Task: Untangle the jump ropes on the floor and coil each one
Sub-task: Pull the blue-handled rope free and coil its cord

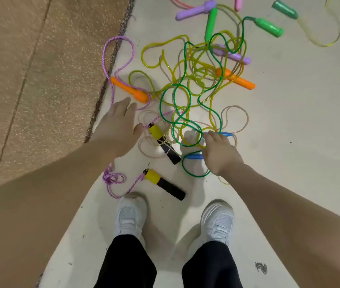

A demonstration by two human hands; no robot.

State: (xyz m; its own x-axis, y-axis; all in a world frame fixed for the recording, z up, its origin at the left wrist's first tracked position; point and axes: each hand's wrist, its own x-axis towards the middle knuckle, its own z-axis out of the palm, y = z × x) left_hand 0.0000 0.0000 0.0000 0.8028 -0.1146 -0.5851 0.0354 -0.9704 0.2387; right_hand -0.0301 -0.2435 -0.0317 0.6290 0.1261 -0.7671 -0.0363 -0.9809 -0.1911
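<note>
Right hand [220, 156] grips blue handles [194, 156] | left hand [116, 127] spread, empty

I see the tangle of jump ropes [194, 84] spread on the floor [289, 121] ahead of my two shoes [130, 215], with the rug [40, 69] lying to its left. One loop [119, 53] reaches over the rug's edge. My left hand [119, 127] hovers at the tangle's near left side; my right hand [219, 154] is at its near right. Between shoes and tangle lies a lone handle [165, 185]. More handles [268, 27] lie at the far right, behind the tangle.
</note>
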